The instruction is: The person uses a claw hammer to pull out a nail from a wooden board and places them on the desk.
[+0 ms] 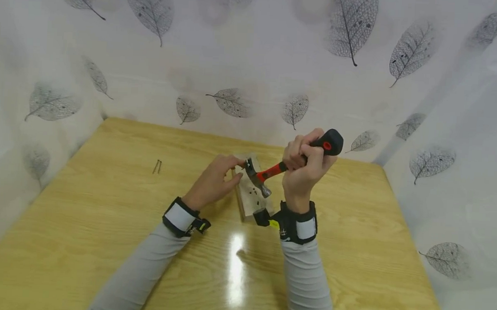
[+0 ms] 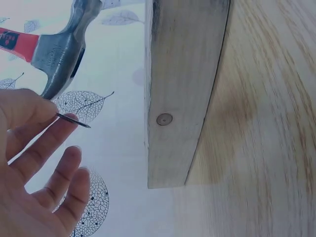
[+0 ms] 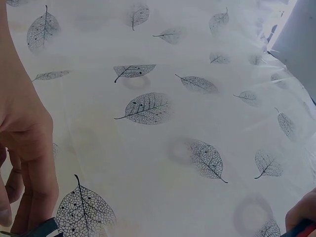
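Observation:
My right hand (image 1: 304, 164) grips the red and black handle of a claw hammer (image 1: 272, 171), its metal head tilted over a pale wooden block (image 1: 250, 203). Between thumb and index finger, my left hand (image 1: 211, 183) pinches a thin dark nail (image 2: 75, 120) at the far end of the block, close beside the hammer head. The left wrist view shows the other left fingers loosely bent and a round mark (image 2: 164, 119) on the block's side. Several dark spots dot the block's top. At the right wrist view's lower corner, part of the right hand (image 3: 302, 211) shows on the handle.
Two loose nails (image 1: 157, 166) lie on the wooden table (image 1: 117, 205), left of the left hand. A white sheet with leaf prints (image 1: 252, 58) hangs behind the table's far edge and along both sides. Black straps with cameras circle both wrists.

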Tool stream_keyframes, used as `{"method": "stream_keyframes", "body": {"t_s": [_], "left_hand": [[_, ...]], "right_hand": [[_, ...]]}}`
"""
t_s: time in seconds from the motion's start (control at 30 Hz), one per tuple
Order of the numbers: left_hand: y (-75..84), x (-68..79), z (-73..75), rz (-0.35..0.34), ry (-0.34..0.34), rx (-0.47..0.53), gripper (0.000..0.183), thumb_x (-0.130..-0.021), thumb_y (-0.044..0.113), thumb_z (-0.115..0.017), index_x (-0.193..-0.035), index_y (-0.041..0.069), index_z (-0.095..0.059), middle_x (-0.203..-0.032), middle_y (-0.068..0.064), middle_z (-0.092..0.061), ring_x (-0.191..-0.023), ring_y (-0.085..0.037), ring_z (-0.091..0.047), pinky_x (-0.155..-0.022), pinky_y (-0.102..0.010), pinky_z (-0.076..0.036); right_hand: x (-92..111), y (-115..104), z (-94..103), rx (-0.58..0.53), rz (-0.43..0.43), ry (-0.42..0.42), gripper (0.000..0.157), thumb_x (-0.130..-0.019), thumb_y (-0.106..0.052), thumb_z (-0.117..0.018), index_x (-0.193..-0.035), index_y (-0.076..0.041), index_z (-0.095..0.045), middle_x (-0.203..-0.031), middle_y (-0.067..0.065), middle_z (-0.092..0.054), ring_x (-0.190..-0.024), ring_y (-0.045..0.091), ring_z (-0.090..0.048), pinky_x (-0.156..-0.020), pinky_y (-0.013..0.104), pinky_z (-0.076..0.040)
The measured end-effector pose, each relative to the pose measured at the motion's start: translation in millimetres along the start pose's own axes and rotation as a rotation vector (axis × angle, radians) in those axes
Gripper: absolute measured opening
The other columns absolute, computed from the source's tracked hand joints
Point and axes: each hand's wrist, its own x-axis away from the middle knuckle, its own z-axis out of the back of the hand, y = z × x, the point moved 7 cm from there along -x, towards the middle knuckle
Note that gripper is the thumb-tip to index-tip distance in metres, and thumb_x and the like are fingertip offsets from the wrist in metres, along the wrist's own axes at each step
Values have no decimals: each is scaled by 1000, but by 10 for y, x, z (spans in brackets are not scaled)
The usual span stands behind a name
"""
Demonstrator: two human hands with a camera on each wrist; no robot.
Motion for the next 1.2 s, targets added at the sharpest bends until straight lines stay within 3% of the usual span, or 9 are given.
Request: {"method": "stream_keyframes", "body": {"t_s": [0.13, 0.4, 0.7, 0.97, 1.2], "left_hand": [[9, -16, 7, -24, 30, -5, 21, -94, 10, -71, -114, 8, -71, -111, -6, -73, -97, -29, -59, -81, -37, -49], [-43, -28, 44, 13, 31, 2, 11, -92, 9, -73, -102, 11, -75, -101, -3, -74, -93, -26, -60, -75, -34, -47], [-4, -29, 70, -28, 28, -10, 10, -96, 8, -68, -106, 8, -72, -105, -6, -72, -98, -25, -60, -82, -39, -50], [-35, 29, 170, -13, 73, 7, 12, -98, 9, -67, -108, 9, -71, -109, -8, -72, -100, -25, -61, -81, -48, -54], [-155, -17, 218, 39, 74, -2, 12, -95, 10, -70, -107, 7, -72, -104, -9, -73, -97, -29, -64, -83, -49, -53]], "right_hand": [[-12, -17, -16, 12, -12, -12, 16, -86, 0, -36, -72, -8, -37, -48, -4, -22, -36, 4, -15, -34, 20, -13], [-18, -19, -21, 14, -54, -22, 18, -86, -1, -36, -70, -9, -39, -48, -4, -23, -36, 5, -15, -34, 21, -13], [-7, -19, -9, 21, -65, -48, 18, -87, -2, -36, -72, -10, -40, -48, -4, -24, -36, 6, -16, -34, 22, -13], [18, 17, -42, 40, -71, -56, 18, -87, -1, -37, -72, -10, -41, -48, -4, -24, -35, 6, -16, -32, 22, -14], [-21, -48, 22, 71, -43, -34, 17, -87, -1, -38, -73, -10, -41, -48, -3, -23, -35, 5, -15, -32, 22, -14]]}}
